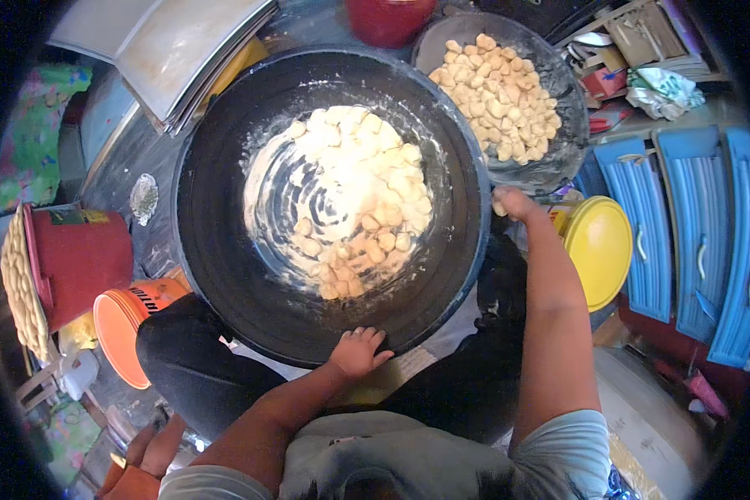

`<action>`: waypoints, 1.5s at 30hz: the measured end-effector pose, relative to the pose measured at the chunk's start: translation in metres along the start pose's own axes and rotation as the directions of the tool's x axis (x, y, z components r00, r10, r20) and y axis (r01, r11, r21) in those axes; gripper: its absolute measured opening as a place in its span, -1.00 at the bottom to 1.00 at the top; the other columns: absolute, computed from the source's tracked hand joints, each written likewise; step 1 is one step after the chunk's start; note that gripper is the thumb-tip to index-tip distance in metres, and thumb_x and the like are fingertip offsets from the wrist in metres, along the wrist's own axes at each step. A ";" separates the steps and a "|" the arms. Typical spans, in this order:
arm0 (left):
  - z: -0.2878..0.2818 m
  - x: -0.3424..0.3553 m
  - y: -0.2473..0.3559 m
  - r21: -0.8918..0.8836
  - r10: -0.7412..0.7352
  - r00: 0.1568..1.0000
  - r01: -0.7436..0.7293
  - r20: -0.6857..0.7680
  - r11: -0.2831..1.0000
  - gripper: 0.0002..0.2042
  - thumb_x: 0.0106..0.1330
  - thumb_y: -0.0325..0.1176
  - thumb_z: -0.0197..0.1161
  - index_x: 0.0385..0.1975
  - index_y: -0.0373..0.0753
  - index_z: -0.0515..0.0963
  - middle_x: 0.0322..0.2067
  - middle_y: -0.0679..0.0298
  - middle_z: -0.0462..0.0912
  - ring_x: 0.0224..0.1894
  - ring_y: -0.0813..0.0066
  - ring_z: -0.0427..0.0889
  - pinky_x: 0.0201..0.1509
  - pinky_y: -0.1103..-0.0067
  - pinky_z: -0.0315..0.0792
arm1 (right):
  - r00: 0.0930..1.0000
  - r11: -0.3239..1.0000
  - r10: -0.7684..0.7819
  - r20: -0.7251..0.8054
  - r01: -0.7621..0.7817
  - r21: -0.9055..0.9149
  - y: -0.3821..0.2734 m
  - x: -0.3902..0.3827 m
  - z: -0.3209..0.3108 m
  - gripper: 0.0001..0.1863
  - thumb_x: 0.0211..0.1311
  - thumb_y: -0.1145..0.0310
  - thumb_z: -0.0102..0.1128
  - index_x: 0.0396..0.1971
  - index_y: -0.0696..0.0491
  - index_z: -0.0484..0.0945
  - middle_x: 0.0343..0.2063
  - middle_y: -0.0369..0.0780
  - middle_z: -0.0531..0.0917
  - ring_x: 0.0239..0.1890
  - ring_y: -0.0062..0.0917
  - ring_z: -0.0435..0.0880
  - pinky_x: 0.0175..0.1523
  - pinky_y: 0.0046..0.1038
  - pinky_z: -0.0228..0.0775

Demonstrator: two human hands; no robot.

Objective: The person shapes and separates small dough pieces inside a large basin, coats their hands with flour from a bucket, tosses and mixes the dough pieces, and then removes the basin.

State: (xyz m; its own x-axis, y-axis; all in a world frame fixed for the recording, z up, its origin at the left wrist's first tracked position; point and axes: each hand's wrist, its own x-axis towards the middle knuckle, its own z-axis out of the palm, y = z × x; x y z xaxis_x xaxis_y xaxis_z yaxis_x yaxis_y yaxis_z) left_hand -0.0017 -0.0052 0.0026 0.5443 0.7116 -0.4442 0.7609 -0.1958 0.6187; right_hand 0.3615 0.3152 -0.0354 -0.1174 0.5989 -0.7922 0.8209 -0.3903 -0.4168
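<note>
A large round black basin [217, 275] sits between my legs, its inside dusted with white flour [275, 192]. Pale lumps of dough [392, 179] lie along the far and right side of its bottom, and more browned-looking ones are at the near side. At the basin's near rim, my left hand [360, 352] hooks its fingers over the edge onto the inner wall. My right hand [512, 202] is closed at the right rim, its fingers partly hidden. Just beyond it, a dark tray [550, 171] holds a heap of similar dough lumps [508, 104].
A red tub [392, 18] stands at the far side. Stacked metal sheets [179, 50] lie at far left. Left are a dark red bucket [83, 258] and an orange bucket [125, 333]. A yellow-lidded bucket [598, 250] and blue slatted panels [633, 225] are at right.
</note>
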 end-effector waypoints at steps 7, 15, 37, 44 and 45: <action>-0.012 -0.011 0.004 -0.010 -0.015 1.000 0.014 -0.019 1.000 -0.48 0.22 0.11 -0.08 -0.19 -0.29 0.44 -0.25 0.03 0.49 -0.20 0.05 0.48 -0.16 0.26 0.37 | 0.901 0.428 -0.430 0.062 0.143 0.892 -0.113 -0.151 -0.007 -0.68 0.07 0.22 -0.05 -0.23 0.07 0.45 -0.46 -0.24 0.51 -0.48 -0.47 0.54 -0.47 -0.38 0.49; -0.141 0.048 -0.015 -0.972 -0.472 0.874 -0.200 -0.118 -0.126 -0.34 0.30 0.21 -0.36 0.04 -0.29 0.33 -0.12 0.09 0.48 -0.11 0.26 0.46 -0.05 0.43 0.36 | 0.795 0.523 -0.456 -0.400 0.603 0.602 -0.227 -0.232 0.147 -0.69 0.11 0.39 -0.06 -0.13 0.13 0.41 -0.20 -0.13 0.52 -0.25 -0.39 0.57 -0.15 -0.41 0.44; -0.061 0.073 -0.210 -0.221 -0.720 0.659 0.686 -0.217 0.694 -0.16 -0.09 0.03 0.32 0.23 -0.05 0.11 0.28 0.02 -0.08 0.27 0.02 0.04 0.24 0.26 0.12 | 0.844 0.804 -0.525 0.113 0.535 -0.261 -0.218 -0.224 0.121 -0.67 -0.10 0.30 0.18 -0.31 0.11 0.40 -0.30 -0.07 0.49 -0.21 -0.16 0.48 -0.15 -0.25 0.33; -0.042 0.119 -0.239 -0.314 -0.766 0.600 0.700 -0.229 0.642 -0.15 -0.08 0.12 0.29 0.25 -0.03 0.09 0.27 -0.05 -0.14 0.29 -0.10 -0.06 0.26 0.19 0.07 | 0.856 0.785 -0.483 0.182 0.516 -0.344 -0.212 -0.211 0.137 -0.70 -0.08 0.27 0.16 -0.39 0.13 0.35 -0.39 -0.09 0.46 -0.25 -0.18 0.45 -0.16 -0.23 0.32; -0.021 0.109 -0.263 -0.661 -0.791 0.581 0.520 -0.192 0.542 -0.14 -0.10 0.12 0.31 0.23 -0.05 0.12 0.25 -0.16 -0.13 0.28 -0.15 -0.08 0.24 0.17 0.10 | 0.823 0.766 -0.531 0.202 0.568 -0.301 -0.218 -0.209 0.140 -0.71 -0.07 0.28 0.15 -0.40 0.12 0.34 -0.39 -0.09 0.46 -0.25 -0.19 0.46 -0.17 -0.23 0.33</action>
State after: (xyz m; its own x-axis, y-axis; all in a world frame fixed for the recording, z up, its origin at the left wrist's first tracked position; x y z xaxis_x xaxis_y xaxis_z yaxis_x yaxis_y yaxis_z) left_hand -0.1502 0.1377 -0.1954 -0.3536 0.6978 -0.6229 0.4618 0.7093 0.5325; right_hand 0.1288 0.1770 0.1586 -0.6452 0.5592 -0.5206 0.7304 0.2516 -0.6350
